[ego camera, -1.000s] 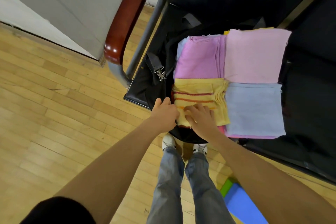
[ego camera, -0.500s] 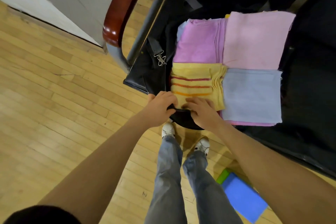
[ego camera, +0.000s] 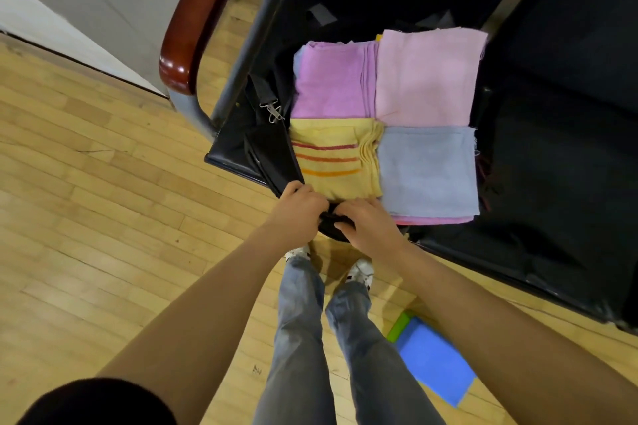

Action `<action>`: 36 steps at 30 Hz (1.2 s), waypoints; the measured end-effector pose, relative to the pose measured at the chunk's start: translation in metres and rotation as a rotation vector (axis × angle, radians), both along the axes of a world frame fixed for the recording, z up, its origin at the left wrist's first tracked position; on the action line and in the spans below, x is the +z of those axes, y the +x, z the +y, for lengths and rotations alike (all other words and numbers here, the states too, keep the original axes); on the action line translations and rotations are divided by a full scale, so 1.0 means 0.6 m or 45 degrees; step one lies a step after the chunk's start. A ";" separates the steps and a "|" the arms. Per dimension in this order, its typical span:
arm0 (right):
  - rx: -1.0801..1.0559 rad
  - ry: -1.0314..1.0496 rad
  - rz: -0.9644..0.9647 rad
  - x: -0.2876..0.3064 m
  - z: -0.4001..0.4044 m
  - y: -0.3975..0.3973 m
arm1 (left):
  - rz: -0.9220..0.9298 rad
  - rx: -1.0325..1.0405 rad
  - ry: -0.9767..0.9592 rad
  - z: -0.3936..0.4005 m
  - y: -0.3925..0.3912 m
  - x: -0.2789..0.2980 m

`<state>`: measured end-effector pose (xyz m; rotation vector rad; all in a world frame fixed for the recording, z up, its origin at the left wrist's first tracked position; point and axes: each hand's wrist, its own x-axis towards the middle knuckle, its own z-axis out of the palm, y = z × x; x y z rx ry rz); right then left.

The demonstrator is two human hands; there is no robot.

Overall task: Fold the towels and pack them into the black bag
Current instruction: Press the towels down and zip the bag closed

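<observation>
Hands at the bag's near edge
Both hands, left (ego camera: pixel 299 210) and right (ego camera: pixel 366 225), gripped the bag (ego camera: pixel 272 155) rim at 6 o'clock of the yellow towel (ego camera: pixel 333 157).

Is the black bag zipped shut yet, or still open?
Open. Four folded towels lie uncovered in the black bag, and both hands, left and right, grip its near rim.

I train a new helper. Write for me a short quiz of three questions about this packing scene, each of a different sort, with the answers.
1. True or false: the yellow striped towel lies beside the blue-grey towel.
2. Which towel is farthest from the hands? A. pale pink towel B. yellow striped towel C. blue-grey towel
3. Fill in: both the left hand and the right hand grip the near edge of the black ____.

Key: 1 true; 2 A; 3 bag.
</observation>
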<state>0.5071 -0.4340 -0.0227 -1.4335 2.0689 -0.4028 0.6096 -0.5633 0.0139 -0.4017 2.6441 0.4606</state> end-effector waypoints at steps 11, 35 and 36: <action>-0.102 0.067 0.364 0.034 0.048 -0.002 | -0.074 -0.154 0.012 0.010 -0.038 0.011; 0.049 0.265 0.496 -0.025 0.164 -0.054 | -0.152 -0.303 0.088 0.077 -0.056 -0.025; 0.022 0.204 0.499 -0.021 0.163 -0.051 | -0.142 -0.308 0.059 0.086 -0.060 -0.023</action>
